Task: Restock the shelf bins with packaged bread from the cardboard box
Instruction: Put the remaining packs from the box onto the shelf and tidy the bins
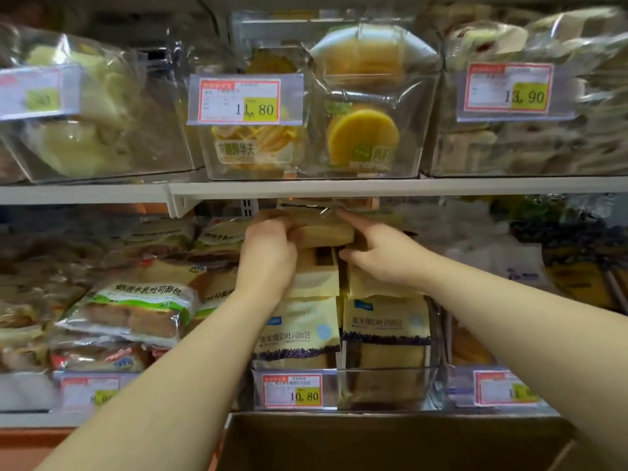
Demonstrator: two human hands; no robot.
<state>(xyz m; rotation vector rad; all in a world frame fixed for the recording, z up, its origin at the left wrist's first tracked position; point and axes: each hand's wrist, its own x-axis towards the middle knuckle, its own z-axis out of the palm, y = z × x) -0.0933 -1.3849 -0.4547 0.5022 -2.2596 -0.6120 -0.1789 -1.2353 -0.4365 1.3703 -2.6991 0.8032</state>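
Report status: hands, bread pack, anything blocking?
Left hand and right hand both grip the bread pack. Pack high in middle bin. Shelf edge close overhead.

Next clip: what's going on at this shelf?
A person is restocking bread. The left hand and right hand hold a bread pack by its ends, high at the back of the clear bin with the 10.80 price tag on the lower shelf. Similar packs already stand at the bin's front. The open cardboard box sits just below; what is left inside is unclear.
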